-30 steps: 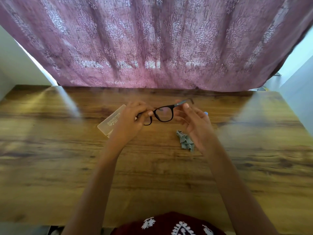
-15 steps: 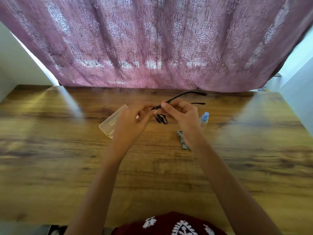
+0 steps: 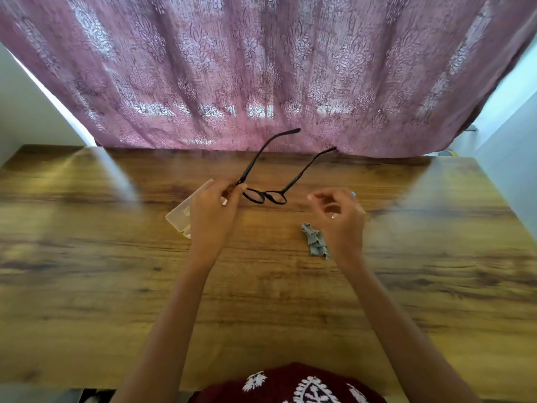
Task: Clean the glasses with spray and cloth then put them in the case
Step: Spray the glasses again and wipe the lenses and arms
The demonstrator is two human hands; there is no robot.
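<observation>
Mauve patterned curtain (image 3: 261, 68) fills the far side of my view, hanging down to the far edge of a broad wood-grain table (image 3: 87, 286) that spans the whole width. Pale walls show at the far left and far right corners.

From the near edge I see both bare forearms reaching out over the table, with a bit of dark red garment with white embroidery (image 3: 290, 385) at the bottom.

On the left, a clear plastic glasses case (image 3: 181, 212) lies on the wood, partly covered by my left hand (image 3: 212, 216). That hand is raised above the table and pinches the black-framed glasses (image 3: 266, 196) at the left hinge, thumb and fingers pressed together on the corner of the frame. The glasses sit in the air over the middle of the table — lenses toward me and low, both temples unfolded and pointing up and away toward the curtain.

My right hand (image 3: 340, 222) hovers just right of the frame, not touching it; its fingers are loosely curled with thumb and forefinger apart, holding nothing I can see. Just beyond its knuckles a small blue tip (image 3: 353, 194) peeks out — I cannot tell what it belongs to.

Smallest of all, a crumpled grey-green cleaning cloth (image 3: 315, 241) lies on the table just beside and partly under the right wrist.
</observation>
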